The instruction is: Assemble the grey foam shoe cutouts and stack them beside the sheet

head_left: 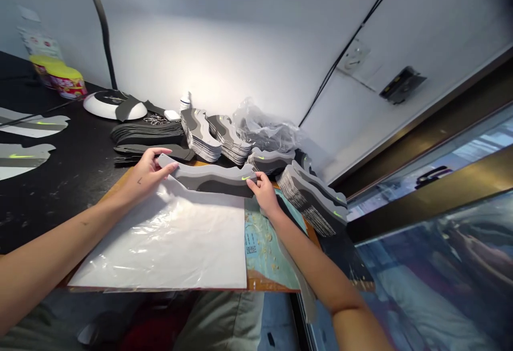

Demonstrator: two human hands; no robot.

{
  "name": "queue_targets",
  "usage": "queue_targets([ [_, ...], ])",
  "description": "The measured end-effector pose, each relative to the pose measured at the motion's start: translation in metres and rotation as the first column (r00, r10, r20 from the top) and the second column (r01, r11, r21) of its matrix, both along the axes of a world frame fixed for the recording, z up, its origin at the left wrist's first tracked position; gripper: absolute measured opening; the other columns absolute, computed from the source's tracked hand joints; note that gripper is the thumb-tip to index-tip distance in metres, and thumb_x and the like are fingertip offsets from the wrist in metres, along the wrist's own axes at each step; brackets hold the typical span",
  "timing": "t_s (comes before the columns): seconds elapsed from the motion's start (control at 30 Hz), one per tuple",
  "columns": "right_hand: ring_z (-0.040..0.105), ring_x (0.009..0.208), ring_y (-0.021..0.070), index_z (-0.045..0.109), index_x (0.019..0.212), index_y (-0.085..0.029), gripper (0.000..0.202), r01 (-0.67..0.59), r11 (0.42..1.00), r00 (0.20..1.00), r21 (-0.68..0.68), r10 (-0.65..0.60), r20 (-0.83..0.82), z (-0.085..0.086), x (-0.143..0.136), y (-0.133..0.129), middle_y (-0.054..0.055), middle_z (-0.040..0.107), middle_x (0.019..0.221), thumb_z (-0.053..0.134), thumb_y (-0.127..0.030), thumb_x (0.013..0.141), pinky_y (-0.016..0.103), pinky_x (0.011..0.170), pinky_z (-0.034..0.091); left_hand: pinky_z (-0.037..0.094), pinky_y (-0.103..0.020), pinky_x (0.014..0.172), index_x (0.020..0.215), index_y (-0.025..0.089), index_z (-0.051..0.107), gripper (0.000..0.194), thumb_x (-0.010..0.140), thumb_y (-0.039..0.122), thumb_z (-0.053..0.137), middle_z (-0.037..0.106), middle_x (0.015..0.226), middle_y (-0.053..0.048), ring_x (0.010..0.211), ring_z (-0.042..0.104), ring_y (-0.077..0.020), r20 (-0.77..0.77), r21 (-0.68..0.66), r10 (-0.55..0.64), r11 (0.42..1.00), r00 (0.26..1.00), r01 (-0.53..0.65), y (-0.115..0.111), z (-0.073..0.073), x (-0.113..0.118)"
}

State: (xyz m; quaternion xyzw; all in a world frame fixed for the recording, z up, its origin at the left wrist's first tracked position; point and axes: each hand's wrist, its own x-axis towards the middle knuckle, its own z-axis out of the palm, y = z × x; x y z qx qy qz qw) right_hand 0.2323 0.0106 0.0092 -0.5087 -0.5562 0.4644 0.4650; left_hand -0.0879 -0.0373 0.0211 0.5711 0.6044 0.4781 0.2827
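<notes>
My left hand (151, 173) pinches the left end of a long wavy shoe upper piece (208, 178), light grey above and dark grey below, with a small yellow-green swoosh near its right end. That right end is gripped between thumb and fingers of my right hand (262, 190). The piece is stretched level between both hands, over the far edge of a white plastic-covered sheet (180, 239). Beyond it stand stacks of similar grey pieces (200, 134), and a larger stack (312, 199) lies to the right of my right hand.
Dark strips (146, 133) are piled behind my left hand. A crumpled clear plastic bag (264, 126) rests against the wall. At left are a lamp base (116, 105), a yellow-lidded tub (70, 81) and loose grey pieces (24, 158). A window frame (441, 180) borders the right side.
</notes>
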Motion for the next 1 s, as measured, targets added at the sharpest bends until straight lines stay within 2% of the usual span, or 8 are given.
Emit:
queue_targets([
  [0.1, 0.059, 0.057, 0.0112, 0.05, 0.102, -0.024, 0.033, -0.009, 0.993, 0.997, -0.117, 0.001, -0.072, 0.012, -0.004, -0.007, -0.006, 0.066, 0.074, 0.069, -0.029, 0.076, 0.022, 0.052, 0.05, 0.032, -0.021, 0.049, 0.13, 0.019, 0.051, 0.062, 0.079, 0.052, 0.065, 0.046, 0.066, 0.005, 0.056, 0.042, -0.0121, 0.063, -0.008, -0.002, 1.0, 0.998, 0.003, -0.005, 0.007, 0.006],
  [0.2, 0.045, 0.039, 0.0044, 0.055, 0.103, -0.022, 0.028, -0.052, 0.959, 0.989, -0.278, 0.01, -0.148, 0.026, -0.005, -0.015, -0.01, 0.059, 0.064, 0.065, -0.019, 0.077, 0.02, 0.05, 0.052, 0.03, -0.021, 0.045, 0.122, 0.018, 0.058, 0.058, 0.074, 0.048, 0.067, 0.049, 0.062, 0.005, 0.052, 0.041, -0.0117, 0.137, -0.025, 0.004, 1.0, 0.991, -0.001, -0.008, 0.014, 0.01],
  [0.3, 0.03, 0.031, 0.0008, 0.064, 0.099, -0.017, 0.021, -0.137, 0.893, 0.971, -0.429, 0.035, -0.237, 0.039, -0.005, -0.02, -0.013, 0.044, 0.049, 0.06, -0.011, 0.08, 0.018, 0.053, 0.054, 0.037, -0.022, 0.05, 0.102, 0.016, 0.068, 0.045, 0.074, 0.051, 0.068, 0.059, 0.073, -0.001, 0.056, 0.048, -0.0117, 0.296, 0.056, -0.123, 0.992, 0.947, 0.111, -0.008, 0.016, 0.009],
  [0.37, 0.03, 0.029, 0.0008, 0.066, 0.095, -0.014, 0.015, -0.171, 0.86, 0.955, -0.48, 0.025, -0.296, 0.047, -0.005, -0.022, -0.013, 0.041, 0.045, 0.056, -0.01, 0.084, 0.017, 0.055, 0.055, 0.046, -0.024, 0.059, 0.098, 0.016, 0.069, 0.047, 0.072, 0.054, 0.07, 0.065, 0.084, -0.005, 0.066, 0.056, -0.0143, 0.376, 0.15, -0.236, 0.97, 0.896, 0.193, -0.006, 0.014, 0.005],
  [0.47, 0.045, 0.034, 0.0032, 0.065, 0.085, -0.013, 0.021, -0.184, 0.853, 0.932, -0.489, -0.007, -0.362, 0.056, -0.003, -0.028, -0.006, 0.055, 0.051, 0.047, -0.02, 0.093, 0.02, 0.063, 0.058, 0.047, -0.023, 0.062, 0.101, 0.019, 0.068, 0.05, 0.062, 0.048, 0.083, 0.065, 0.082, -0.003, 0.071, 0.058, -0.0155, 0.399, 0.213, -0.296, 0.95, 0.868, 0.227, -0.003, 0.009, 0.0],
  [0.6, 0.063, 0.052, 0.0073, 0.06, 0.076, -0.015, 0.04, -0.186, 0.89, 0.923, -0.417, 0.013, -0.384, 0.061, -0.001, -0.035, 0.005, 0.073, 0.078, 0.037, -0.035, 0.102, 0.024, 0.072, 0.061, 0.031, -0.019, 0.045, 0.08, 0.017, 0.066, 0.04, 0.068, 0.054, 0.078, 0.052, 0.054, 0.003, 0.047, 0.042, -0.009, 0.419, 0.123, -0.144, 0.987, 0.896, 0.101, -0.002, 0.006, 0.0],
  [0.8, 0.057, 0.04, 0.0078, 0.056, 0.074, -0.016, 0.037, -0.097, 0.936, 0.968, -0.34, 0.009, -0.251, 0.046, -0.003, -0.027, 0.0, 0.069, 0.063, 0.062, -0.048, 0.091, 0.02, 0.048, 0.054, 0.028, -0.019, 0.044, 0.068, 0.017, 0.06, 0.045, 0.073, 0.06, 0.072, 0.047, 0.048, 0.004, 0.044, 0.039, -0.0085, 0.394, -0.004, -0.115, 0.992, 0.912, 0.127, -0.005, 0.008, 0.003],
  [1.0, 0.056, 0.037, 0.0084, 0.056, 0.073, -0.016, 0.044, -0.064, 0.933, 0.982, -0.355, -0.004, -0.188, 0.04, -0.003, -0.02, -0.001, 0.065, 0.055, 0.064, -0.057, 0.086, 0.019, 0.043, 0.05, 0.026, -0.02, 0.043, 0.06, 0.017, 0.051, 0.048, 0.075, 0.06, 0.069, 0.043, 0.047, 0.005, 0.043, 0.035, -0.008, 0.336, -0.012, -0.115, 0.992, 0.935, 0.126, -0.006, 0.009, 0.004],
])
